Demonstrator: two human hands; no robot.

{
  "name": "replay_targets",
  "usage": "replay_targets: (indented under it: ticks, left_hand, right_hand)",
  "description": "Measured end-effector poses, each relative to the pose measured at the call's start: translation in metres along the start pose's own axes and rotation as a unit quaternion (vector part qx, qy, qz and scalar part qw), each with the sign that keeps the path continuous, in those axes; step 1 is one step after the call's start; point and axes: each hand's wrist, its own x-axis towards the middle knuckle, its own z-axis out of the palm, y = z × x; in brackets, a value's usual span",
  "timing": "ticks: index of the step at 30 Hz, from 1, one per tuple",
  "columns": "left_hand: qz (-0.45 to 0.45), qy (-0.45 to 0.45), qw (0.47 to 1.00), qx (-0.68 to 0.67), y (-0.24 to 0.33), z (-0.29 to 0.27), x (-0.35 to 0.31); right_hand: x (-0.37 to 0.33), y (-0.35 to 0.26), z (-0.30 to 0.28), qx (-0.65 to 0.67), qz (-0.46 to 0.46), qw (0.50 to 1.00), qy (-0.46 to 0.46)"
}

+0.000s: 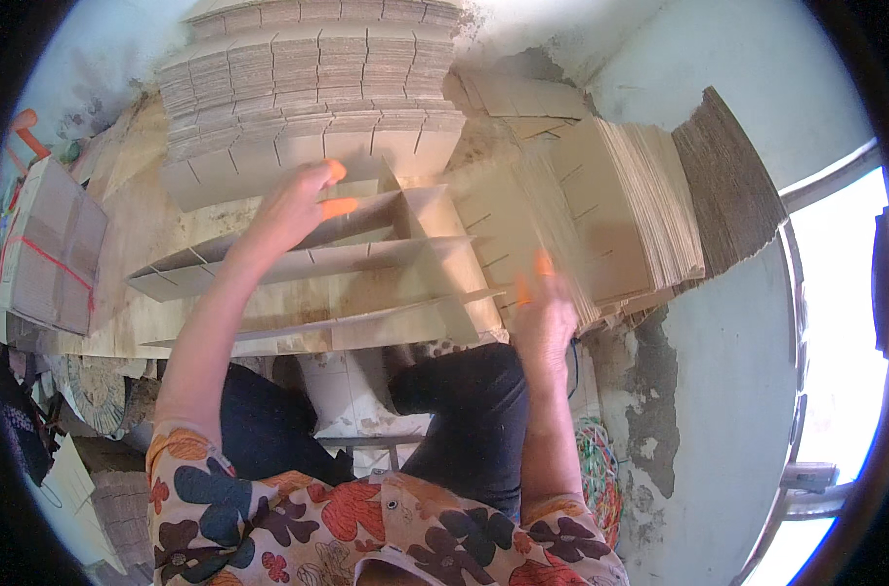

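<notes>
My left hand, with orange fingertip covers, rests on the top edge of a cardboard divider grid made of long slotted strips crossed by a short one. My right hand, also with orange fingertip covers, is blurred and touches the edge of a leaning stack of slotted cardboard strips to the right of the grid. I cannot tell whether it grips a strip.
A tall pile of slotted cardboard strips lies at the far side. A bundle of cardboard tied with red string lies at left. Coloured rubber bands lie on the floor at right. A rough wall and a window stand at right.
</notes>
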Motion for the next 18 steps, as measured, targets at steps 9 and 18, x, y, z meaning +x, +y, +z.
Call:
replay_targets:
  ticks: [9, 18]
  left_hand:
    - [0.09, -0.078, 0.988, 0.097, 0.045, -0.005, -0.119]
    - [0.027, -0.191, 0.977, 0.09, 0.017, 0.035, -0.125]
  right_hand:
    - [0.004, 0.086, 0.029, -0.195, 0.0, 0.98, -0.042]
    - [0.02, 0.087, -0.002, -0.064, 0.09, 0.993, 0.038]
